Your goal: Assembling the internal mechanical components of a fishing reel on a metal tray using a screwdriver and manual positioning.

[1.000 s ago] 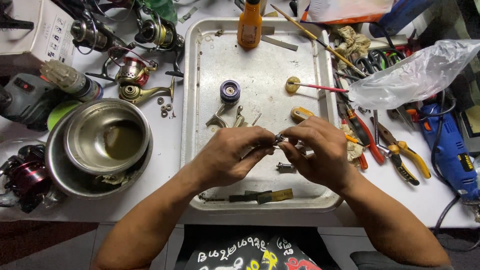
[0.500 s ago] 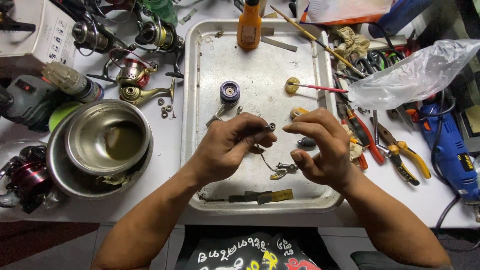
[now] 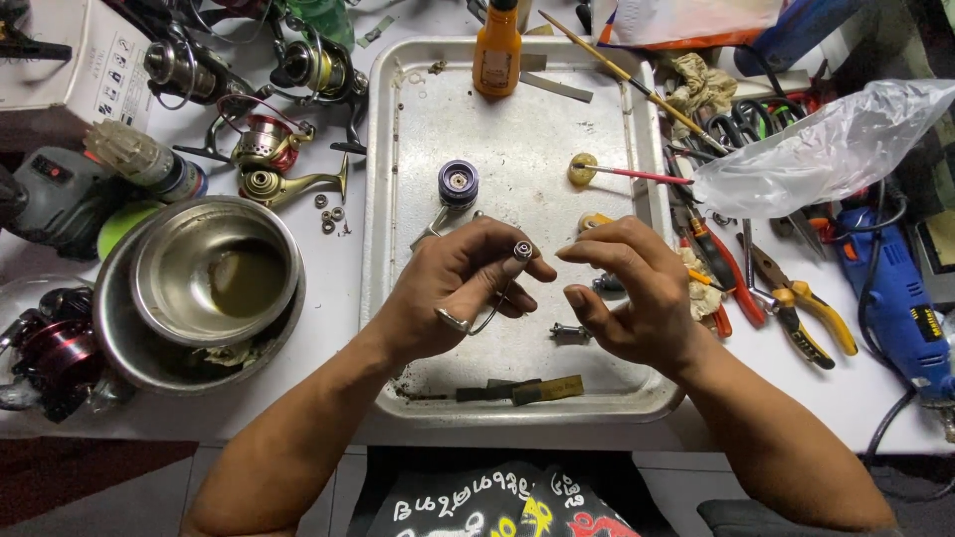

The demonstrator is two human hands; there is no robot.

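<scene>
Head view: your left hand (image 3: 453,293) pinches the bail (image 3: 521,251); keep it over the tray (image 3: 393,199) while your spread right hand (image 3: 637,293) approaches.

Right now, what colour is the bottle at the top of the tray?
Orange, with a dark cap: the bottle stands at the tray's far edge, clearest in the head view.

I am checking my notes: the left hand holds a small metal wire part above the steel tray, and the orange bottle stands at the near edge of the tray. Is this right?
Not quite. The head view shows the orange plastic bottle at the far edge of the steel tray, not the near one. The left hand does hold the small metal wire part above it.
</scene>
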